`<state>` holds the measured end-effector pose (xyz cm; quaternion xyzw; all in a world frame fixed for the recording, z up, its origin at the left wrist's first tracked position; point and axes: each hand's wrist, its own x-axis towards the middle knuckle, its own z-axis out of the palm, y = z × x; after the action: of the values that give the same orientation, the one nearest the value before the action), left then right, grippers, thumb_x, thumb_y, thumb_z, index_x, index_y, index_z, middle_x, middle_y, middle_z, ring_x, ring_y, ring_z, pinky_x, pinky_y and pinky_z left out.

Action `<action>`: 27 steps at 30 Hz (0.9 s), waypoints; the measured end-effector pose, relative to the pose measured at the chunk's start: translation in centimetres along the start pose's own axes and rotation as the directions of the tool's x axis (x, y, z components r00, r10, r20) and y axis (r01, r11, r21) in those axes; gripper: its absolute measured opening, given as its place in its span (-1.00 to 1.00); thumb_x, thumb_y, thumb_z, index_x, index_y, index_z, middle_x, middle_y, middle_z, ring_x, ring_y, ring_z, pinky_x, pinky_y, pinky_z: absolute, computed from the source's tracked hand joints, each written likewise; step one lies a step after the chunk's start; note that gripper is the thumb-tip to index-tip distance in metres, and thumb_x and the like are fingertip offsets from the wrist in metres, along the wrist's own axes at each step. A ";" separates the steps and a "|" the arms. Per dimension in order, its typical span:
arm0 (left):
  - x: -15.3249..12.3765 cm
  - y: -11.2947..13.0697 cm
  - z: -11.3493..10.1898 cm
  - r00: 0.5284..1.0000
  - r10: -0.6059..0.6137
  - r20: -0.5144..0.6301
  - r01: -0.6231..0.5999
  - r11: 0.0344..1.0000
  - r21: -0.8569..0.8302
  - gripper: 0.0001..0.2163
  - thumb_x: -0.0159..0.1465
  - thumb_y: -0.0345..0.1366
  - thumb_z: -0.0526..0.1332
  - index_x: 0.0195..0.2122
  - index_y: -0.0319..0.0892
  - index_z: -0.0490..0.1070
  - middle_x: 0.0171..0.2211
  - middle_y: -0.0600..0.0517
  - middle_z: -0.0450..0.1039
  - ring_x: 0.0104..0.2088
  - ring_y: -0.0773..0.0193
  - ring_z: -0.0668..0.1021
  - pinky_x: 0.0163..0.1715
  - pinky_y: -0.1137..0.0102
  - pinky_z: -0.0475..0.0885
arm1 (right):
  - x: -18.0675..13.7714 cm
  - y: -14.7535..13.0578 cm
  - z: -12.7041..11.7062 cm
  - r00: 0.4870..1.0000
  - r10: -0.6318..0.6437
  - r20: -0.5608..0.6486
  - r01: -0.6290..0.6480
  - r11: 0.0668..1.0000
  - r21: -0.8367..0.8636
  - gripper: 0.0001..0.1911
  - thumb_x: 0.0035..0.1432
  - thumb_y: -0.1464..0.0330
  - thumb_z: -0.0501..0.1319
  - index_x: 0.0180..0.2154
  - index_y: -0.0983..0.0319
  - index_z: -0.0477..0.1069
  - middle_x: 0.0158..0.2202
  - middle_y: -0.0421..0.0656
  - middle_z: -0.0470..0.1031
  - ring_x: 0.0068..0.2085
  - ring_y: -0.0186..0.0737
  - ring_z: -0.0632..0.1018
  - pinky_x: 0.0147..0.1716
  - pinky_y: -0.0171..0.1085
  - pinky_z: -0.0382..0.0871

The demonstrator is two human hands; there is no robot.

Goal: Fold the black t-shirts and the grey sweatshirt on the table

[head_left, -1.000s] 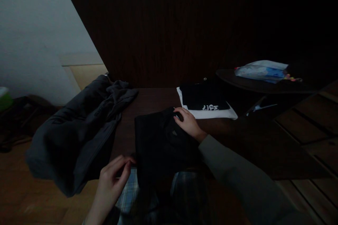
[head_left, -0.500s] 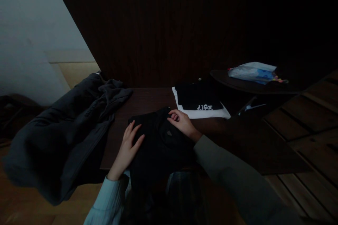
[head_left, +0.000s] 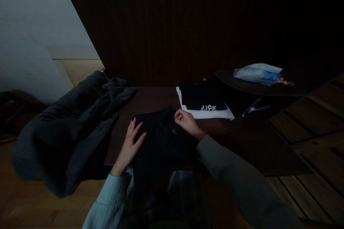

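A black garment (head_left: 157,146) lies on the dark wooden surface, its lower part hanging over the near edge. It bears a small pale triangular mark near its upper right; its exact kind is hard to make out in the dim light. Flat on its left side rests my left hand (head_left: 130,145), fingers spread. My right hand (head_left: 186,123) has its fingertips pinched together at the garment's upper right corner, gripping the cloth there. Just beyond that hand is a folded black garment with white lettering (head_left: 201,96), lying on a folded white cloth (head_left: 212,114).
A dark grey garment (head_left: 70,132) is draped over the surface's left end and hangs toward the floor. At the right, a clear and blue plastic packet (head_left: 260,73) sits on a rounded dark shelf (head_left: 228,80). A dark wooden panel (head_left: 166,32) stands behind.
The right hand's fingers have closed tighter at the garment's upper right corner and shifted slightly. The left hand keeps nearly the same place. The whole view has moved a little.
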<state>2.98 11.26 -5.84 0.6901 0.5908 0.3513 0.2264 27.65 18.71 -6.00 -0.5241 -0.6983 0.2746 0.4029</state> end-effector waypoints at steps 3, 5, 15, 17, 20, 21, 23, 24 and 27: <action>0.0 0.0 0.1 1.000 0.031 0.008 -0.031 0.999 0.022 -0.57 0.20 -0.12 0.06 0.08 -0.10 0.21 0.26 -0.02 -0.11 0.25 0.15 -0.07 0.18 0.08 -0.09 | 0.0 0.0 -0.1 0.998 0.001 -0.069 -0.004 0.999 -0.038 -0.88 -0.17 0.53 0.07 -0.51 0.20 0.23 -0.63 -0.35 0.22 -0.56 -0.39 0.32 -0.53 -0.40 0.17; -0.1 0.0 0.2 0.999 0.040 0.012 -0.040 0.999 0.036 -0.57 0.20 -0.12 0.05 0.09 -0.10 0.20 0.26 -0.03 -0.11 0.25 0.16 -0.07 0.18 0.09 -0.08 | -0.1 0.0 -0.1 0.995 -0.004 -0.101 -0.002 0.998 -0.059 -0.88 -0.16 0.52 0.05 -0.51 0.19 0.20 -0.63 -0.34 0.19 -0.57 -0.39 0.29 -0.54 -0.40 0.14; 0.1 -0.3 1.0 0.995 0.095 0.002 -0.093 0.973 0.211 -0.55 0.20 -0.14 0.05 0.11 -0.14 0.17 0.22 -0.09 0.01 0.23 0.09 0.01 0.15 0.07 0.02 | -0.2 -0.1 0.0 0.990 -0.118 -0.078 0.106 0.983 -0.149 -0.87 -0.16 0.54 0.03 -0.58 0.20 0.18 -0.54 -0.27 0.21 -0.50 -0.35 0.30 -0.47 -0.35 0.17; 0.1 -0.3 1.1 0.995 0.103 0.000 -0.100 0.965 0.241 -0.54 0.20 -0.14 0.05 0.11 -0.14 0.17 0.22 -0.10 0.02 0.23 0.09 0.03 0.14 0.08 0.05 | -0.3 -0.2 -0.1 0.989 -0.111 -0.096 0.096 0.984 -0.151 -0.87 -0.16 0.54 0.03 -0.58 0.20 0.18 -0.55 -0.26 0.21 -0.50 -0.35 0.30 -0.48 -0.35 0.17; 0.1 -0.4 1.1 0.995 0.104 0.000 -0.100 0.962 0.255 -0.54 0.20 -0.14 0.05 0.11 -0.17 0.17 0.21 -0.12 0.03 0.22 0.08 0.03 0.14 0.08 0.05 | -0.3 -0.3 -0.1 0.987 -0.122 -0.109 0.107 0.984 -0.139 -0.88 -0.16 0.54 0.02 -0.56 0.20 0.21 -0.52 -0.25 0.23 -0.49 -0.35 0.31 -0.47 -0.35 0.18; 0.0 -0.4 1.0 0.995 0.104 0.002 -0.101 0.962 0.256 -0.54 0.20 -0.13 0.05 0.11 -0.18 0.17 0.21 -0.12 0.03 0.23 0.08 0.03 0.14 0.08 0.05 | -0.3 -0.3 -0.1 0.986 -0.124 -0.111 0.108 0.985 -0.137 -0.87 -0.16 0.54 0.02 -0.55 0.20 0.22 -0.51 -0.25 0.23 -0.49 -0.35 0.31 -0.47 -0.35 0.19; 0.1 -0.5 1.0 0.995 0.104 0.009 -0.103 0.962 0.253 -0.54 0.21 -0.13 0.04 0.11 -0.19 0.17 0.21 -0.12 0.03 0.23 0.08 0.03 0.14 0.07 0.05 | -0.3 -0.3 -0.1 0.986 -0.118 -0.116 0.101 0.985 -0.141 -0.86 -0.17 0.54 0.01 -0.52 0.21 0.24 -0.51 -0.25 0.23 -0.49 -0.35 0.30 -0.47 -0.35 0.19; 0.1 -0.5 1.0 0.994 0.106 0.011 -0.105 0.962 0.253 -0.54 0.21 -0.13 0.04 0.11 -0.19 0.17 0.21 -0.12 0.03 0.23 0.08 0.03 0.14 0.08 0.05 | -0.3 -0.3 0.0 0.986 -0.113 -0.123 0.094 0.985 -0.145 -0.85 -0.17 0.54 0.01 -0.50 0.21 0.24 -0.51 -0.25 0.23 -0.49 -0.35 0.31 -0.46 -0.36 0.19; 0.1 -0.7 1.0 0.993 0.115 0.005 -0.113 0.960 0.258 -0.54 0.21 -0.12 0.04 0.11 -0.17 0.17 0.21 -0.11 0.03 0.22 0.08 0.04 0.14 0.09 0.06 | -0.4 -0.5 0.0 0.983 -0.069 -0.169 0.046 0.989 -0.138 -0.87 -0.13 0.50 0.03 -0.45 0.21 0.26 -0.53 -0.26 0.26 -0.49 -0.35 0.32 -0.45 -0.35 0.19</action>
<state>3.32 11.58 -7.00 0.7447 0.5918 0.2876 0.1113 27.43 18.21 -5.69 -0.5514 -0.6922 0.1687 0.4340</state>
